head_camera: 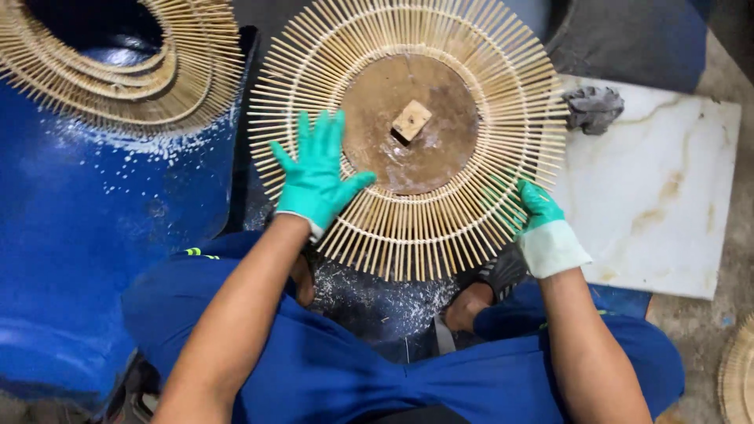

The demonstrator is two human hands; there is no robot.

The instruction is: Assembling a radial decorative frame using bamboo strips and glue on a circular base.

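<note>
A round sunburst frame of thin bamboo sticks (440, 235) lies in front of my knees, its sticks fanning out in rings. A brown round board (440, 149) with a small wooden block (411, 120) on top covers its middle. My left hand (314, 177), in a green glove, lies flat with fingers spread on the left side of the sticks. In its own green glove with a white cuff, my right hand (542, 220) grips the lower right rim of the frame, the fingers curled over the stick ends.
A blue drum (94, 228) stands at the left with a stack of similar stick rings (157, 86) on it. A white marble slab (660, 196) lies at the right with a grey rag (593, 106). Sawdust covers the floor between my feet.
</note>
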